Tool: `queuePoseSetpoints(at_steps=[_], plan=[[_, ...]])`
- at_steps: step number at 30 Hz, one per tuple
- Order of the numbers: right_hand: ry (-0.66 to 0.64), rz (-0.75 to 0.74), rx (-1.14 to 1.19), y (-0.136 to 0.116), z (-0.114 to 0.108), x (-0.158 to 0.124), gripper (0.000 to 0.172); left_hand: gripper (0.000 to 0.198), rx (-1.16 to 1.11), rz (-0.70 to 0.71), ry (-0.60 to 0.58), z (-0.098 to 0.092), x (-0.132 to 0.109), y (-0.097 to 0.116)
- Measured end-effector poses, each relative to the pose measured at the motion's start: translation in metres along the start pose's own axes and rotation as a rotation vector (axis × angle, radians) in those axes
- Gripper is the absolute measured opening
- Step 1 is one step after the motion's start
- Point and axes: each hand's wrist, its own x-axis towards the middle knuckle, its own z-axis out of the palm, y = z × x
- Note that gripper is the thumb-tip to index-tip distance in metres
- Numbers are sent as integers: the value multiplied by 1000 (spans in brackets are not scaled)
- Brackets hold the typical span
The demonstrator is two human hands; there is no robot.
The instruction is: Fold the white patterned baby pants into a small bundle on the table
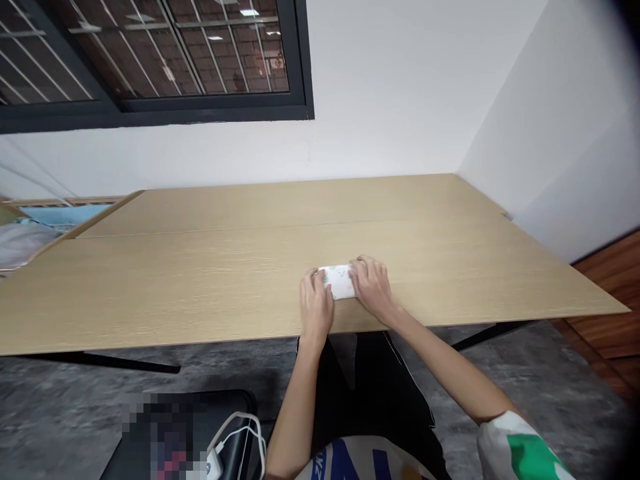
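The left hand (316,303) and the right hand (373,287) are closing on a small white object (340,281) from opposite ends, holding it narrowly between them. The left fingers (315,280) are wrapping its left end, while the right fingers (359,268) are pressing over its right end and top. Faint printed marks are showing on its surface, too small to read. The object is sitting on the table (200,287) just beyond the near edge, roughly centred along it.

The table's light wood top is stretching away to a far wall (390,87), with a seam running across it. A dark window (150,60) is showing above on that wall, and a wooden panel (605,313) is standing off to the right. Below the near edge, a white cable (240,433) is looping over a black surface (175,417), partly blurred, on the gray floor (100,400).
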Motion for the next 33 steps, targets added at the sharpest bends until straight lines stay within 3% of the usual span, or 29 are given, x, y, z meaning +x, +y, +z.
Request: queuePoseSetpoints(at_steps=[4,9,22,27,33], plan=[[-169,-285,134,-6,-2,-2,52,52,-36,180,-221,9,-2,4],[-319,-331,139,8,4,-7,59,63,98,114,-405,11,-7,2],[-441,-155,155,47,-15,-20,69,95,144,64,-332,3,-11,-22],[-386,-210,216,45,-30,-17,70,81,70,177,-301,-4,-8,-22],[-467,-253,268,49,-25,-6,79,84,35,117,-385,-6,4,-26]])
